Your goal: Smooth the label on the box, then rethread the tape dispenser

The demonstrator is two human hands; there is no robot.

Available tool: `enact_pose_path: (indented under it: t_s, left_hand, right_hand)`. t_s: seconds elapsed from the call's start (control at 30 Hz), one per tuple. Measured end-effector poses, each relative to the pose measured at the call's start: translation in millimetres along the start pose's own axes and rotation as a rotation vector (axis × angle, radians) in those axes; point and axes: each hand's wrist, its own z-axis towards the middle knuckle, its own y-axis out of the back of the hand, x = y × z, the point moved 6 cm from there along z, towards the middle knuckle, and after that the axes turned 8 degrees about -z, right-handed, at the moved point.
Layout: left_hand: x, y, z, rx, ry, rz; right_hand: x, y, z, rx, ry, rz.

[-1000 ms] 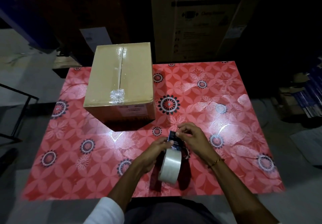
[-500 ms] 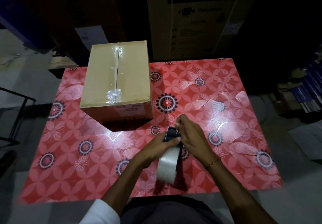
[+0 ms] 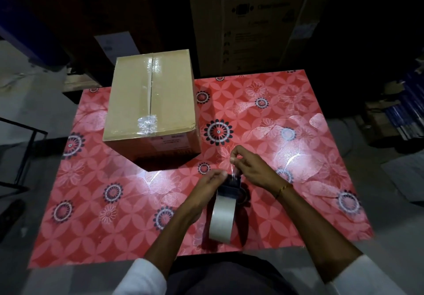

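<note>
- The tape dispenser (image 3: 226,205) stands on the table (image 3: 114,214), near the box (image 3: 151,101) and towards the person.
- The left hand (image 3: 204,191) grips its head, fingers pressed on it.
- The right hand (image 3: 251,165) pinches the clear tape end (image 3: 232,168), lifted above the dispenser.
- The label (image 3: 171,143) sits on the box's near face.

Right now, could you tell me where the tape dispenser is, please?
In the head view, the tape dispenser stands near the table's front edge, between the left hand and right hand, nearer than the cardboard box.

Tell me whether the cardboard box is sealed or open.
Sealed. The cardboard box has its top flaps closed flat, with glossy clear tape running along the centre seam.
</note>
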Motion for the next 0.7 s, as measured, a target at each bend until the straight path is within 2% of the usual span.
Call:
enact_pose_path:
  t_s: [0.07, 0.2, 0.37, 0.47, 0.53, 0.7]
  left_hand:
    - [-3.7, 6.3, 8.7, -0.062, 0.0, -0.059]
    - [-11.7, 5.3, 22.7, -0.065, 0.029, -0.137]
    - [-10.3, 2.3, 34.2, -0.139, 0.033, -0.154]
    - [-6.5, 4.5, 36.6, -0.173, 0.027, -0.152]
    - [-3.6, 5.1, 37.8, -0.194, 0.017, -0.154]
    - [-1.3, 3.7, 41.2, -0.235, -0.002, -0.183]
  right_hand:
    - [-1.6, 1.1, 3.0, 0.026, -0.005, 0.012]
    - [-7.1, 0.9, 12.3, 0.104, -0.071, 0.043]
    - [-21.2, 2.5, 16.6, 0.171, -0.255, 0.343]
    - [-37.5, -0.1, 7.8, 0.197, -0.411, 0.605]
    - [-46.2, -1.1, 3.7, 0.191, -0.445, 0.698]
    - [-55.7, -11.2, -7.0, 0.042, -0.375, 0.66]
